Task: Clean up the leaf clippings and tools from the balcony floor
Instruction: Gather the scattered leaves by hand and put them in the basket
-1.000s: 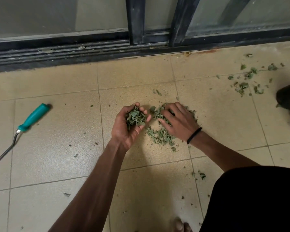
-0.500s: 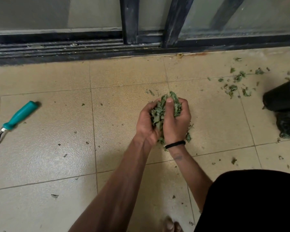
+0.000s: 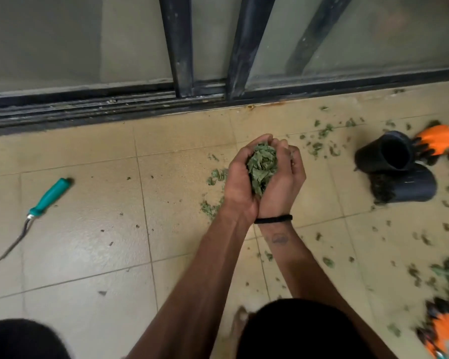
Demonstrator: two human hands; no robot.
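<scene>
A heap of green leaf clippings (image 3: 261, 168) sits cupped at the frame's centre; loose bits (image 3: 322, 145) scatter toward three o'clock. A teal-handled weeding fork (image 3: 38, 211) lies flat at nine o'clock, prongs pointing seven.

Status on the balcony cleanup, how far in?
Early. In hand: left hand and right hand, pressed together, cup a heap of leaf clippings. Nothing looks put away yet. Left: loose clippings under the hands, scattered clippings on the right, the teal-handled weeder, two tipped black pots and orange gloves.
</scene>
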